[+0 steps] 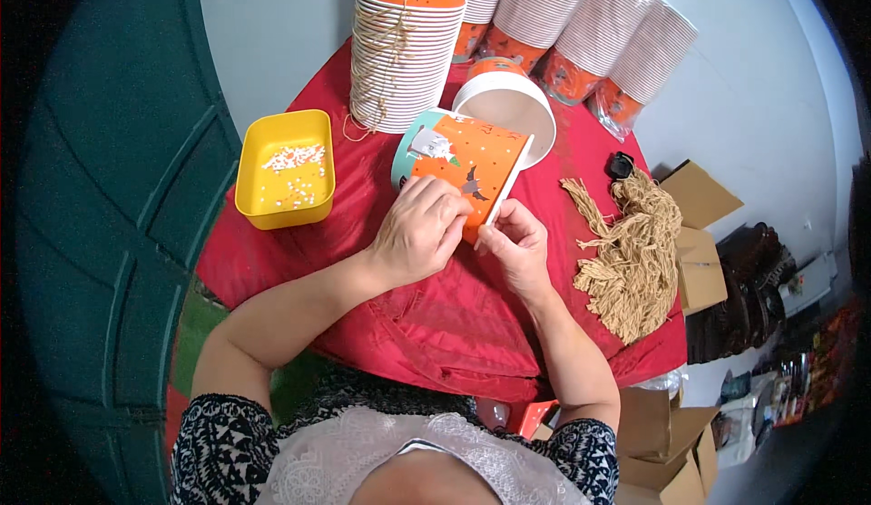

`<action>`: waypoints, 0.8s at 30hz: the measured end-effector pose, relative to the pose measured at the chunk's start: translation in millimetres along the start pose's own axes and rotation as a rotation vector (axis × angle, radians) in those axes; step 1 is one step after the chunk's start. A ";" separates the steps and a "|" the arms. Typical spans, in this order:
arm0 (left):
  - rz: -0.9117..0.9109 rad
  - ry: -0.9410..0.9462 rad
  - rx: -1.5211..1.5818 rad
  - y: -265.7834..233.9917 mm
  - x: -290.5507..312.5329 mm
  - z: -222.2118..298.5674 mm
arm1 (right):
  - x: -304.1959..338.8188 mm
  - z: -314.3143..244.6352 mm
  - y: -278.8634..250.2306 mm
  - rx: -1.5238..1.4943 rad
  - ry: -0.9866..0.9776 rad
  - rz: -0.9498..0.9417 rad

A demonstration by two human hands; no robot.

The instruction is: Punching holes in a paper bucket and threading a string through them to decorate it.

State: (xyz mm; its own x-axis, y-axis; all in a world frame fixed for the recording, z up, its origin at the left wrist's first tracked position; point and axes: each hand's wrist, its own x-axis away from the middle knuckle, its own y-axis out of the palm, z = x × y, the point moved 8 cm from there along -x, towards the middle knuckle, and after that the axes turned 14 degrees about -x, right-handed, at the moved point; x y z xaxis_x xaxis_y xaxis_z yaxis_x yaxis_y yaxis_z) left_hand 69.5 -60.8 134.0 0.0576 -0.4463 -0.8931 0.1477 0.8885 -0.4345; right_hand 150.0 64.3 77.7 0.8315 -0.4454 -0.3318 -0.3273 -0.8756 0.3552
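An orange paper bucket (476, 156) with a bat, a white ghost-like figure and a teal end lies tilted on its side between my hands. My left hand (422, 228) presses its curled fingers on the bucket's near side, close to the rim. With thumb and fingers, my right hand (517, 246) pinches the white rim at its lower end. Whatever small thing may be between the fingertips cannot be made out. Just behind, a second paper bucket (508, 110) rests on its side, its pale inside showing.
A yellow tray (286, 205) with small white and orange pieces sits left on the red tablecloth (408, 342). A tall bucket stack (404, 65) hung with strings stands behind. Wrapped stacks (581, 33) line the wall. Tan cords (631, 269) lie right, near a cardboard box (699, 260).
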 end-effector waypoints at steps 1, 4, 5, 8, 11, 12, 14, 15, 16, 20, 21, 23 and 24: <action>-0.001 -0.001 0.000 0.2 0.3 0.4 | 0.4 0.2 -0.6 0.016 -0.002 0.026; -0.004 -0.030 0.011 0.6 0.8 -0.4 | 0.6 -0.6 0.7 0.023 -0.021 0.041; -0.002 -0.039 0.016 0.8 1.1 -0.7 | 0.6 0.2 0.9 0.022 -0.020 0.041; 0.000 -0.063 0.030 0.8 1.5 -0.6 | 0.7 2.8 1.4 0.000 -0.015 0.049; 0.004 -0.087 0.036 1.6 2.7 -1.5 | 0.8 5.1 2.2 -0.049 -0.016 0.059; 0.007 -0.095 0.034 1.8 3.1 -2.1 | 0.6 5.9 2.2 -0.069 -0.022 0.049; 0.007 -0.099 0.037 1.3 2.8 -1.7 | 0.6 6.6 2.7 -0.090 -0.028 0.038; 0.007 -0.102 0.040 1.1 2.7 -1.6 | 0.7 7.1 2.9 -0.102 -0.026 0.039; 0.008 -0.103 0.040 0.9 2.9 -1.5 | 0.8 7.7 3.2 -0.114 -0.025 0.038; 0.014 -0.112 0.037 0.4 3.3 -1.3 | 0.9 6.2 5.8 -0.116 -0.026 0.038; 0.019 -0.113 0.037 0.2 3.3 -1.2 | 1.0 6.0 5.5 -0.115 -0.025 0.042; 0.021 -0.117 0.036 0.8 3.7 -1.6 | 1.5 5.7 5.6 -0.114 -0.024 0.045; 0.023 -0.120 0.035 1.0 4.1 -1.9 | 1.9 6.1 5.6 -0.121 -0.019 0.048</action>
State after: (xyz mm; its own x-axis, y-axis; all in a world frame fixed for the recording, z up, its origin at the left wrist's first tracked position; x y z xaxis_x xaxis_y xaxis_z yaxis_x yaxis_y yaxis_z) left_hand 68.0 -61.5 129.7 0.1784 -0.4373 -0.8814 0.1792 0.8953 -0.4079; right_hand 147.0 57.4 73.7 0.8073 -0.4908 -0.3278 -0.3089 -0.8246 0.4738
